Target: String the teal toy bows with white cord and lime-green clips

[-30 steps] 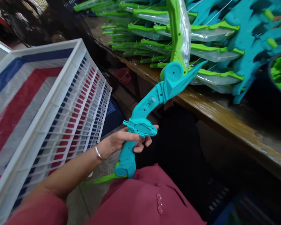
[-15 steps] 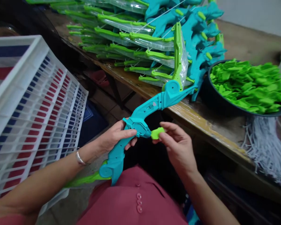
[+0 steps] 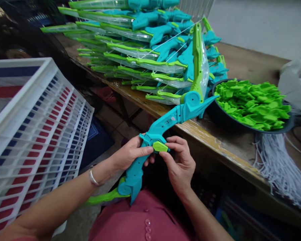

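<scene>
My left hand [image 3: 132,152] is closed round the middle of a teal toy bow [image 3: 163,125], its thumb lying across the front. One green limb with clear plastic [image 3: 198,63] points up from the bow's far end; another green limb [image 3: 107,196] reaches out at the lower left. Between the thumb and fingers of my right hand [image 3: 178,160] is a small green plastic piece [image 3: 160,146]. That piece lies over the hexagonal recess at the bow's centre, touching or very close to it; whether it is seated I cannot tell.
Stacked teal and green toy bows [image 3: 140,50] cover the far part of the wooden table [image 3: 215,147]. A dark bowl [image 3: 230,124] of green pieces [image 3: 253,103] stands at the right, with a bundle of white strings [image 3: 278,167] hanging over the edge. A white plastic crate [image 3: 47,134] stands at left.
My right hand has brought the green piece left from beside the bow onto its central recess. My left hand still holds the bow. The camera view has shifted slightly.
</scene>
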Demonstrator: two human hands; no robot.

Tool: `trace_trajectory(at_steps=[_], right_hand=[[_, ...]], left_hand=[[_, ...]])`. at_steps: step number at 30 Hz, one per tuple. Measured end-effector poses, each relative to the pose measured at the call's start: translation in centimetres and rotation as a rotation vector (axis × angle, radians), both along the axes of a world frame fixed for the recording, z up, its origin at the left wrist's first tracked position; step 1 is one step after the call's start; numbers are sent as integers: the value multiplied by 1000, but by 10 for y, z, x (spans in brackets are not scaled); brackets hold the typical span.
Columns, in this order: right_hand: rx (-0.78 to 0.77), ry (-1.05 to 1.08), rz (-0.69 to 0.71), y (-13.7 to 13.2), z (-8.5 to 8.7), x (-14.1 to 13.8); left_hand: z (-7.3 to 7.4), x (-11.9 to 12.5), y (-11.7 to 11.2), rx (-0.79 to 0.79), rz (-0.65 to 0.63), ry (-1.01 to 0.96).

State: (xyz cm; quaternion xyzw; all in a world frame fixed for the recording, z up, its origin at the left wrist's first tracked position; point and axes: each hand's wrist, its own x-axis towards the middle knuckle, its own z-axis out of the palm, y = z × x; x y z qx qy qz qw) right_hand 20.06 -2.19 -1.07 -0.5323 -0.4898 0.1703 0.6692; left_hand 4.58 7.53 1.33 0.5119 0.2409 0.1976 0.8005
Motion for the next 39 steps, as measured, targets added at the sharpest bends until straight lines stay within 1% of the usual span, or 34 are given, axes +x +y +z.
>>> trace_trajectory(at_steps=[3,5,9,11,12,13,15,16,18,19,20,21,23,25,27,29,32,36,39], right_hand=[[55,-169,-85,5,-2,0],[75,-306,-132,5,3,1],[24,-589,-131,-1,22,5],[-24,-733,-109,-4,33,9],[-54,-760,-90,-5,37,12],[-92,-736,-60,-5,41,16],[-196,-543,51,-2,45,27],[-263,-409,136,1,46,32],[-395,-166,356,8,44,42],[-437,-86,454,10,42,46],[-457,-42,521,12,40,48],[-457,-26,552,13,38,48],[-415,-49,534,14,34,46],[-377,-118,519,13,31,44],[-352,-206,521,13,30,43],[-336,-281,507,15,28,45],[-322,-310,489,18,24,50],[-386,-238,509,18,14,51],[-406,-151,524,15,9,49]], left_hand=[[1,4,-1,-29,-29,-41],[1,6,-3,-5,-21,-43],[1,9,-6,114,32,57],[2,10,-7,142,32,93],[3,10,-7,146,24,105],[4,10,-7,148,13,118],[8,10,-8,162,7,152],[10,9,-8,180,10,174],[14,7,-9,239,19,214],[15,6,-10,279,21,224],[15,4,-10,325,22,227],[15,2,-10,377,19,225],[13,-2,-11,497,14,222],[9,-4,-11,608,7,238],[5,-4,-11,668,9,271],[1,-1,-10,652,26,298],[-3,4,-8,546,17,307],[-2,5,-4,474,-79,328],[3,4,0,453,-151,406]])
